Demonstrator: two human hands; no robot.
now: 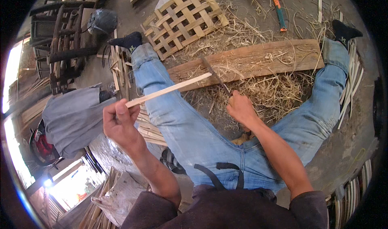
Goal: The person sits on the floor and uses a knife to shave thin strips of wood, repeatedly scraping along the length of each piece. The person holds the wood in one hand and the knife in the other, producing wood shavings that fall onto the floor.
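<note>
My left hand (122, 117) pinches one end of a pale bamboo strip (171, 90) that slants up to the right in front of my left leg. In my right hand (241, 109) is a knife (218, 78), gripped by its handle, its narrow dark blade pointing up and left. The strip's far end meets the blade; whether the edge has cut in cannot be made out. Behind them a worn wooden plank (258, 59) lies across between my lower legs. Curly shavings (279, 93) are heaped on its near side and scattered over it.
Beyond the plank lies a woven lattice panel (186, 20) of flat strips. A hammer (279, 10) with an orange and green handle rests at the far right. Bundled strips (351, 81) lie outside my right leg, others (150, 128) by my left thigh. Dark wooden frames (66, 43) stand left.
</note>
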